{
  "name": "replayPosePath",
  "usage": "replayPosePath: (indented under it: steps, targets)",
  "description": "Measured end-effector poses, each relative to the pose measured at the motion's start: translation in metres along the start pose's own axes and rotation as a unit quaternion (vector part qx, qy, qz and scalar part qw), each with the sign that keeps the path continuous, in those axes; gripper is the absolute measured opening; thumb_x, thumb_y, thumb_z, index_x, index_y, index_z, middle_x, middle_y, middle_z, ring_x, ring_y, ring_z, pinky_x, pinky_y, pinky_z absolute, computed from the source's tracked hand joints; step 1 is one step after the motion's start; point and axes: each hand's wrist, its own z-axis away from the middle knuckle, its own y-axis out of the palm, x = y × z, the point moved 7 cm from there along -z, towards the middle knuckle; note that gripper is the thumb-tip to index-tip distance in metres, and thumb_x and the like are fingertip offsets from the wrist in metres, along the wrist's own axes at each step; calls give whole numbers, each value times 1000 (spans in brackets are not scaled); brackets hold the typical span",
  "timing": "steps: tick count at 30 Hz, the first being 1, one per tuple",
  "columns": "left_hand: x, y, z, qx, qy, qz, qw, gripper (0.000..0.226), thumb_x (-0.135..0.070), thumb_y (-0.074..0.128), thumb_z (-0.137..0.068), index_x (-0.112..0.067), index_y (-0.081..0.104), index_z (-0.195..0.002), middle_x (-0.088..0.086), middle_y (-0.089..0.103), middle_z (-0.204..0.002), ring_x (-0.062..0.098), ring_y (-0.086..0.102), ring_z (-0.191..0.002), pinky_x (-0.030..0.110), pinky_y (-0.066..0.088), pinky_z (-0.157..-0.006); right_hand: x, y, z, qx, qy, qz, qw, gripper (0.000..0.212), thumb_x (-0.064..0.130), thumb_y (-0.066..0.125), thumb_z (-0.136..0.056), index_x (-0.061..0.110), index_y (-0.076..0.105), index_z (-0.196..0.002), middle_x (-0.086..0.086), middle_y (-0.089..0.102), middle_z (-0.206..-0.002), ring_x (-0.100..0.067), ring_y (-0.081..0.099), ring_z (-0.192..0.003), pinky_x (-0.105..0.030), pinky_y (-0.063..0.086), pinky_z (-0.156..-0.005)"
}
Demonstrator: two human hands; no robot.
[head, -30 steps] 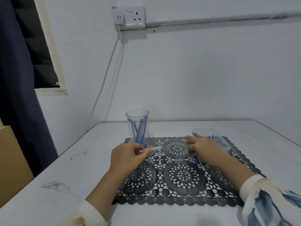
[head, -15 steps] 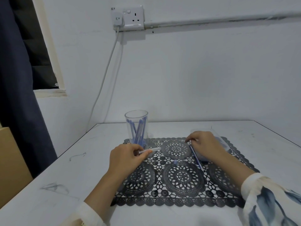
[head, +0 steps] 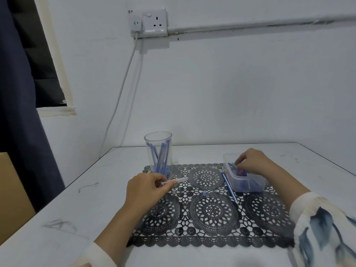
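My left hand (head: 146, 189) rests on a black lace mat (head: 212, 211) and pinches a clear pen barrel (head: 174, 181) that points right. My right hand (head: 252, 163) reaches into a clear plastic box (head: 248, 186) at the mat's right. Its curled fingertips are among small blue and red parts, and I cannot make out whether they pinch one. A thin blue refill (head: 229, 187) lies on the mat just left of the box. Near the mat's middle lies a small blue cap (head: 204, 193). A clear cup (head: 158, 154) holding several blue pens stands behind my left hand.
The mat lies on a white table (head: 81, 205) set against a white wall. A white cable (head: 119, 97) hangs from a wall socket (head: 152, 22) down behind the table. A dark curtain (head: 17, 112) and a brown box (head: 11, 195) are at the left.
My right hand laid the blue refill on the mat and moved right and back, into the plastic box. My left hand kept its hold on the clear barrel.
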Motion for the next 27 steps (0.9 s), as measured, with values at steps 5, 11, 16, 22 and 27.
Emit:
replayPosePath:
  steps: [5,11,16,22,27]
  targets:
    - [-1,1,1,-1,6,-3,1000,43,-70,51,-75,-32,71,-77,-15,57,-56,0,53,-58,17,39,-52,-3,16,0,14,32,84,996,26,25,66,-75,11,71,-97,-5,69,-91,-18,61,-79,-21,43,-57]
    - [-4,1,1,6,10,2,1000,46,-73,47,-71,-33,70,-74,-14,60,-58,0,54,-59,18,41,-54,-2,19,0,13,35,72,997,26,23,63,-80,12,71,-102,-6,69,-102,-21,62,-89,-27,51,-73]
    - [-5,1,2,8,12,-4,1000,43,-71,51,-73,-33,70,-74,-13,60,-57,1,54,-59,17,39,-52,2,17,6,9,25,58,998,22,19,61,-82,16,73,-100,-6,69,-105,-21,62,-93,-27,51,-78]
    - [-5,0,2,7,10,6,1000,45,-72,49,-72,-32,70,-75,-14,59,-56,0,54,-58,15,35,-51,2,9,11,-48,27,3,998,39,9,65,-76,17,59,-113,-6,61,-110,-22,57,-92,-26,40,-66]
    - [-5,1,2,10,8,10,1000,44,-70,51,-74,-31,71,-76,-13,59,-57,1,54,-59,16,36,-51,6,5,6,-151,-25,-91,984,22,-2,53,-78,20,59,-79,-5,64,-86,-15,52,-65,-28,41,-56]
